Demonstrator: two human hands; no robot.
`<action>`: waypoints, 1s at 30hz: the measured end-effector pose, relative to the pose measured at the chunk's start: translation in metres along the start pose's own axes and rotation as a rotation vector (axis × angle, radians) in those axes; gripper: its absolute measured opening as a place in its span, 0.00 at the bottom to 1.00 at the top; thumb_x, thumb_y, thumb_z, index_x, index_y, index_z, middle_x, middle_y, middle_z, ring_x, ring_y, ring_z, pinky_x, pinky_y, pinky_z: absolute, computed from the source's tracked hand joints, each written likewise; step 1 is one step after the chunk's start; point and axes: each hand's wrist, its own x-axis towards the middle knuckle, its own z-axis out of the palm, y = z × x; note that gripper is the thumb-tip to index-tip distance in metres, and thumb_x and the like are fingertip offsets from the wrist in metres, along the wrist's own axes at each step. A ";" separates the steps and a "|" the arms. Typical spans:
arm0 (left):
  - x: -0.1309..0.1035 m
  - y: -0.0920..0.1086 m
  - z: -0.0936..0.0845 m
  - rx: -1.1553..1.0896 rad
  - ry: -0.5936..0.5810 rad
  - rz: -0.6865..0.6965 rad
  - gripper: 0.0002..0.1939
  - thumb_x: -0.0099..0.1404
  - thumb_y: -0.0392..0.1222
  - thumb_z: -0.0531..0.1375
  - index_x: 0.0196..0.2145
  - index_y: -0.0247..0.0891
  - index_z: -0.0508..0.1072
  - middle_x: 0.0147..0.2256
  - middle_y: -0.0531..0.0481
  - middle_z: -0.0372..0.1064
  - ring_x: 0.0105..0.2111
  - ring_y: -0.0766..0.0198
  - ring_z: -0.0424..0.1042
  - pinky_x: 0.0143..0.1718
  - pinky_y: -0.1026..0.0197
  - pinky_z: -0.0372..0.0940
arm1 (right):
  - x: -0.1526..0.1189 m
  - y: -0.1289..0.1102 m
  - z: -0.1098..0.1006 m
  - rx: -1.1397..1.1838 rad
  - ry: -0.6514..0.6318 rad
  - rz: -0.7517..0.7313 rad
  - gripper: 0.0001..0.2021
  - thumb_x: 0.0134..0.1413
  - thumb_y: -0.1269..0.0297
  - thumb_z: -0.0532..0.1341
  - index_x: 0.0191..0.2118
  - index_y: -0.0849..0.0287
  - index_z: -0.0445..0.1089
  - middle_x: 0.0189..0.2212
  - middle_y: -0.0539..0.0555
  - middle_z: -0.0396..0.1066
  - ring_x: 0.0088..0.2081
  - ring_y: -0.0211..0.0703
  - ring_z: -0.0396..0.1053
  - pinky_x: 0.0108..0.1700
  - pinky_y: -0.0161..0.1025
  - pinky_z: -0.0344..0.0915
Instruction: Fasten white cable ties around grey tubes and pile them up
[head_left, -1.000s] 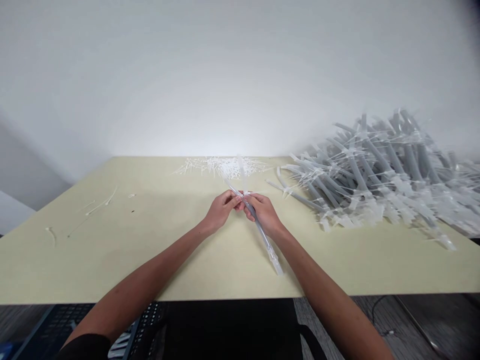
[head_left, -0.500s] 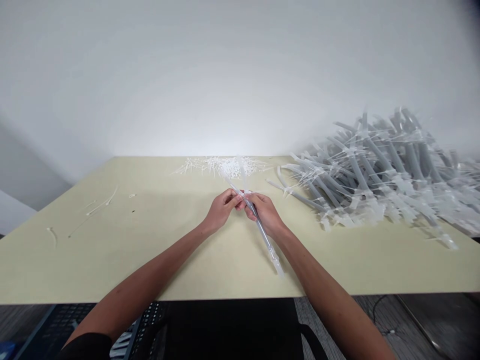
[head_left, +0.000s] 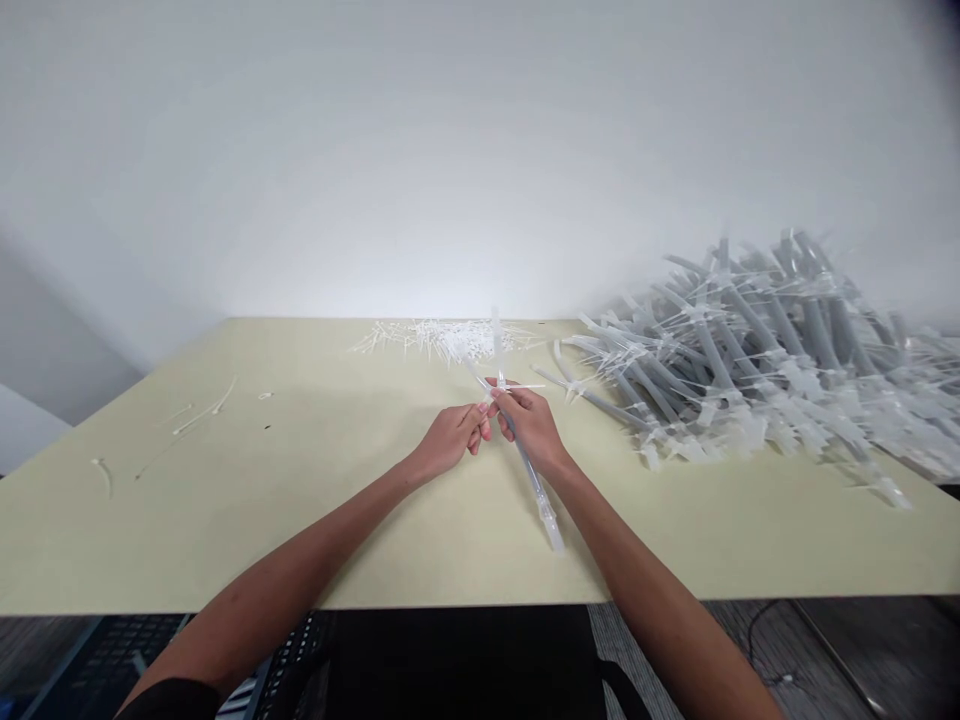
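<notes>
Left hand (head_left: 450,435) pinches, its hold unclear; right hand (head_left: 532,425) wraps fingers round the tube (head_left: 538,492), short of the tabletop (head_left: 427,560)'s front edge.

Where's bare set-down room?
Free: pale-yellow tabletop between left forearm and loose thin white ties; also between right forearm and heaped grey plastic tubes. Crowded: that heap, far white tie pile, centre around left hand, right hand.
</notes>
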 end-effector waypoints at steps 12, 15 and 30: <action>0.034 -0.029 -0.050 0.274 0.057 -0.001 0.27 0.64 0.58 0.41 0.34 0.37 0.71 0.25 0.50 0.64 0.26 0.64 0.63 0.31 0.62 0.57 | 0.004 0.005 -0.013 0.001 0.082 0.111 0.20 0.47 0.46 0.56 0.27 0.61 0.67 0.18 0.49 0.63 0.17 0.32 0.58 0.18 0.32 0.55; 0.071 -0.053 -0.089 0.571 0.256 -0.031 0.21 0.61 0.56 0.49 0.39 0.37 0.68 0.36 0.45 0.67 0.35 0.60 0.65 0.36 0.61 0.57 | 0.007 0.004 -0.020 0.077 0.079 0.137 0.17 0.44 0.51 0.61 0.26 0.63 0.68 0.23 0.52 0.67 0.19 0.31 0.58 0.21 0.32 0.56; 0.166 -0.095 -0.111 1.042 0.316 -0.315 0.12 0.62 0.36 0.48 0.39 0.29 0.66 0.42 0.32 0.65 0.43 0.49 0.66 0.41 0.54 0.59 | 0.008 -0.007 -0.028 0.362 0.033 0.141 0.17 0.46 0.57 0.62 0.42 0.58 0.65 0.33 0.55 0.71 0.25 0.34 0.65 0.25 0.32 0.57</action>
